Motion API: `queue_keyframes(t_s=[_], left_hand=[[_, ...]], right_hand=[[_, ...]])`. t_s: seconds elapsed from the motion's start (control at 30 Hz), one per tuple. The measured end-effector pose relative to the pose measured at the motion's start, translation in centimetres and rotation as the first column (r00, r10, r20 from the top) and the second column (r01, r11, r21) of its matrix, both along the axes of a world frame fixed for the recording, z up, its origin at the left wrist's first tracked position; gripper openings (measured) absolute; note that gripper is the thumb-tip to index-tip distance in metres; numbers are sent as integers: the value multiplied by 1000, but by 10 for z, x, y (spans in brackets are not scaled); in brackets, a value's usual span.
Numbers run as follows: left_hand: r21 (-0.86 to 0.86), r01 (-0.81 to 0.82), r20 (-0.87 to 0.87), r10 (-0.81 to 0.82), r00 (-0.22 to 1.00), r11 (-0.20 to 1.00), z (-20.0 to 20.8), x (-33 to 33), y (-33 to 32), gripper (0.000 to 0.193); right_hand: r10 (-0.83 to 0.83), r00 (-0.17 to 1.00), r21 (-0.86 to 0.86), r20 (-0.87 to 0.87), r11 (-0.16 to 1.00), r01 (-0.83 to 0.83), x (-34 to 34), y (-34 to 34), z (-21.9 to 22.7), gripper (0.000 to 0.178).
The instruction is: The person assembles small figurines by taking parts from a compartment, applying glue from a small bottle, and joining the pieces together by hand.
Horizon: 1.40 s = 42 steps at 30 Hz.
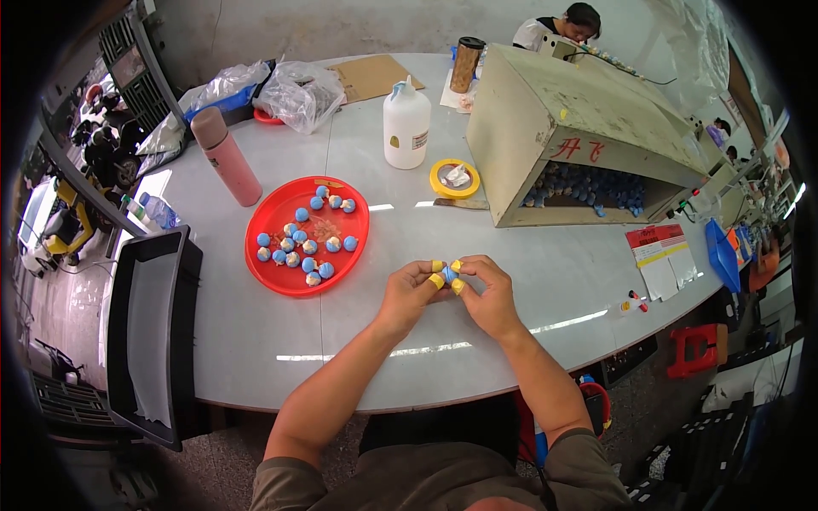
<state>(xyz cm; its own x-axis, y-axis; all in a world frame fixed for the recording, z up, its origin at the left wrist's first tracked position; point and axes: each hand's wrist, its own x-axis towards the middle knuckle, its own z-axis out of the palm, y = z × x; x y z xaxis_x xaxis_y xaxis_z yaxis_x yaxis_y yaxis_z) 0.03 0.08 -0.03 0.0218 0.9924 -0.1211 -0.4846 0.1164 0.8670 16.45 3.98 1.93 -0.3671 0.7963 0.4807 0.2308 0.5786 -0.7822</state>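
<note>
Both my hands meet over the table, to the right of a round red tray. Between their fingertips is a small blue ball, pinched from both sides. Yellow tape wraps the thumb and fingertips of my left hand and of my right hand. The fingers cover much of the ball. Several similar balls, blue with cream patches, lie loose in the red tray.
A tan metal box full of blue pieces stands at the back right. Nearby are a white squeeze bottle, a yellow tape roll and a pink flask. A black bin sits left. Behind the box is another person.
</note>
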Motion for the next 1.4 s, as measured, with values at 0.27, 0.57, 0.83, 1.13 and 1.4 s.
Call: queue_keyframes(t_s=[0.27,0.57,0.83,1.13,1.4], left_hand=[[-60,40,117,-32,993,997,-3,-3,1,25],[68,-17,-44,20,999,998,-5,1,1,25],[-37,24,57,-21,998,999,0,-3,0,23],[-34,34,-77,-37,996,999,-4,-1,0,22],[-74,10,-3,-10,1000,997,4,0,-1,27]], right_hand=[[9,1000,-29,-2,1000,-9,0,-1,3,22],[-4,1000,-19,11,1000,4,1,-1,0,21],[75,996,-97,-53,992,-80,4,5,-4,17],[25,999,-29,-31,999,-26,3,6,-14,14],[29,996,-340,-82,939,-55,4,8,-21,13]])
